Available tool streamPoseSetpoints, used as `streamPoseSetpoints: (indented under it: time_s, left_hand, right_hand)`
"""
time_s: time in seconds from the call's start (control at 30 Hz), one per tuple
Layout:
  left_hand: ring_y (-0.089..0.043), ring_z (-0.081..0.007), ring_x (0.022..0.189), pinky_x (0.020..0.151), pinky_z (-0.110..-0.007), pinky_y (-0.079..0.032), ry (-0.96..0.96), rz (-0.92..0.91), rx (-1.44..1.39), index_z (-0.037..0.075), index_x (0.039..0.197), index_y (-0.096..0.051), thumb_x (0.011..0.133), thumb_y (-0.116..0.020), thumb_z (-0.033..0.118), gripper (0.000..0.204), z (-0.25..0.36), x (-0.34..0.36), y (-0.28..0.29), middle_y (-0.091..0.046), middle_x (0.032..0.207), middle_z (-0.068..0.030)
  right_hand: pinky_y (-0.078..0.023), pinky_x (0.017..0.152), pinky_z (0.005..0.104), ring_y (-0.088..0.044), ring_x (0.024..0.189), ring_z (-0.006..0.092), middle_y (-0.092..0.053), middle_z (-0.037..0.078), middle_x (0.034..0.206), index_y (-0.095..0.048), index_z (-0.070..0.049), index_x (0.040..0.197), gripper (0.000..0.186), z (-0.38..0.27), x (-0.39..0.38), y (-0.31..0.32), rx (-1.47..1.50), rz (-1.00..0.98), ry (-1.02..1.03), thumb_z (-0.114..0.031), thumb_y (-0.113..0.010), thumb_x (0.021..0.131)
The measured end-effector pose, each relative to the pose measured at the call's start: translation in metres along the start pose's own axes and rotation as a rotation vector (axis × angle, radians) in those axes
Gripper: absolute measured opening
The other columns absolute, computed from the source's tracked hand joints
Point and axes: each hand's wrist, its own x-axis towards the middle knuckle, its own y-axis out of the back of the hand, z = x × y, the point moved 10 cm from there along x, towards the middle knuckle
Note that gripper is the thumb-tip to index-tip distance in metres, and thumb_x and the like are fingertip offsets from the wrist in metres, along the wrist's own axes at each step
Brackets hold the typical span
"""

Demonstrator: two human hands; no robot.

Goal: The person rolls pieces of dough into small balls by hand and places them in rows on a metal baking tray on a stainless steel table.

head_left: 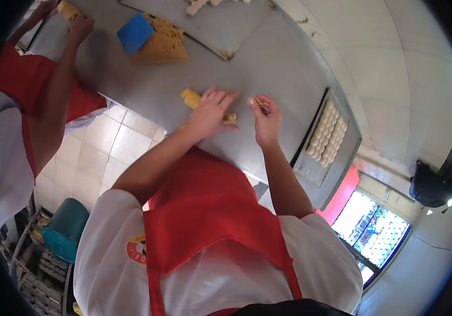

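A roll of yellow dough (190, 98) lies on the steel worktable (268, 66) in front of me. My left hand (211, 114) is laid over its middle, fingers on the far side and thumb on the near side; both ends of the roll stick out. The hand hides the middle of the roll and is slightly blurred. To its right, just above the table, my right hand (268, 120) pinches a small piece of yellow dough (258, 101) between thumb and fingers.
At the right, a metal tray (308, 173) bears rows of pale dough balls (327, 134). Beyond my left hand sit a yellow dough mass (165, 45) and a blue scraper (135, 34). A co-worker's hand (82, 27) handles yellow dough at far left. A teal bucket (66, 230) stands below.
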Motion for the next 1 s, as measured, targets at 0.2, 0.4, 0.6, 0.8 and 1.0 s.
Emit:
streamPoseSetpoints:
  time_s: [0.2, 0.4, 0.6, 0.8, 1.0]
  left_hand:
    - [-0.072, -0.0162, 0.100, 0.092, -0.030, -0.058, 0.477, 0.231, -0.881, -0.003, 0.145, -0.057, 0.112, -0.058, 0.011, 0.036, -0.075, 0.017, 0.055, -0.070, 0.125, -0.0089]
    - [-0.073, -0.0225, 0.105, 0.096, -0.034, -0.060, 0.636, 0.274, -1.268, -0.003, 0.138, -0.061, 0.111, -0.061, 0.014, 0.032, -0.099, -0.030, 0.077, -0.069, 0.127, -0.0144]
    - [-0.072, -0.0261, 0.114, 0.096, -0.036, -0.063, 0.800, 0.099, -1.598, 0.002, 0.123, -0.065, 0.108, -0.068, 0.019, 0.022, -0.091, -0.050, 0.053, -0.070, 0.125, -0.0159]
    - [-0.067, -0.0138, 0.074, 0.063, -0.022, -0.056, 0.972, -0.328, -1.687, 0.003, 0.119, -0.067, 0.108, -0.068, 0.026, 0.025, -0.041, -0.015, -0.014, -0.068, 0.094, -0.0076]
    - [-0.042, -0.0050, 0.047, 0.046, -0.021, -0.033, 0.897, -0.490, -1.304, 0.005, 0.111, -0.069, 0.110, -0.064, 0.035, 0.031, 0.000, -0.003, -0.083, -0.055, 0.068, 0.0033]
  right_hand:
    - [-0.057, 0.091, 0.0387, -0.073, 0.094, 0.0277, -0.075, 0.019, 0.115, -0.070, 0.000, 0.128, 0.037, -0.085, 0.166, -0.123, -0.614, -0.248, 0.351, -0.020, -0.078, 0.097]
    - [-0.058, 0.090, 0.0430, -0.074, 0.100, 0.0326, -0.077, 0.017, 0.109, -0.076, -0.003, 0.121, 0.032, -0.122, 0.344, -0.147, -1.109, 0.115, 0.736, -0.011, -0.077, 0.090]
    - [-0.058, 0.082, 0.0310, -0.073, 0.087, 0.0161, -0.080, 0.011, 0.102, -0.076, 0.002, 0.121, 0.035, -0.071, 0.270, -0.055, -0.504, 0.002, 0.315, -0.019, -0.083, 0.094]
    - [-0.052, 0.064, 0.0256, -0.068, 0.073, 0.0112, -0.078, 0.008, 0.088, -0.075, -0.002, 0.119, 0.038, 0.053, -0.013, 0.124, -0.323, 0.045, -0.402, -0.024, -0.088, 0.091]
    - [-0.054, 0.077, 0.0391, -0.069, 0.084, 0.0219, -0.072, 0.011, 0.092, -0.067, -0.004, 0.111, 0.042, 0.073, -0.060, 0.176, -0.709, 0.406, -0.242, -0.034, -0.086, 0.089]
